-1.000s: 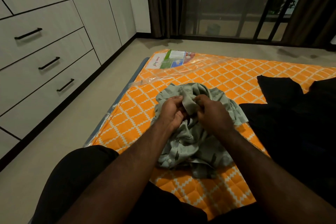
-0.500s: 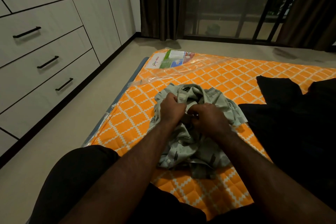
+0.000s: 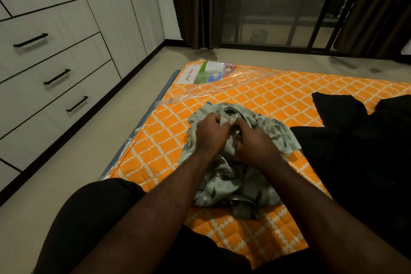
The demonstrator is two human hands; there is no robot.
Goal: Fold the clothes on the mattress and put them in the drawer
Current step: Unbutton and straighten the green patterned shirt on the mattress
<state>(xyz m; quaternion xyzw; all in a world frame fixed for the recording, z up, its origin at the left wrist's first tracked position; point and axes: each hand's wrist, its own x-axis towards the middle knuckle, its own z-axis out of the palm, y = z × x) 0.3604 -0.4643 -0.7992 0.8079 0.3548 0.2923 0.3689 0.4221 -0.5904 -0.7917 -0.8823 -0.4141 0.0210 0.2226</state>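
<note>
A crumpled pale green patterned shirt (image 3: pixel 231 187) lies on the orange quilted mattress (image 3: pixel 255 100) in front of me. My left hand (image 3: pixel 209 134) grips a bunch of its fabric near the collar. Right beside it, my right hand (image 3: pixel 252 140) pinches the same part of the shirt, fingers curled into the cloth. A heap of black clothes (image 3: pixel 360 140) lies on the mattress to the right. Three white drawers (image 3: pixel 51 78) with black handles stand shut in the wardrobe on the left.
Loose clear plastic wrap with a label (image 3: pixel 206 75) covers the mattress's far left corner. Bare floor (image 3: pixel 73 167) runs between mattress and wardrobe. Dark curtains (image 3: pixel 195 6) and a glass door stand behind. My knee in black (image 3: pixel 95 209) is at the mattress's near edge.
Both hands have dropped lower onto the shirt and drawn close together near its collar, still gripping the fabric. The shirt stays bunched in the same spot.
</note>
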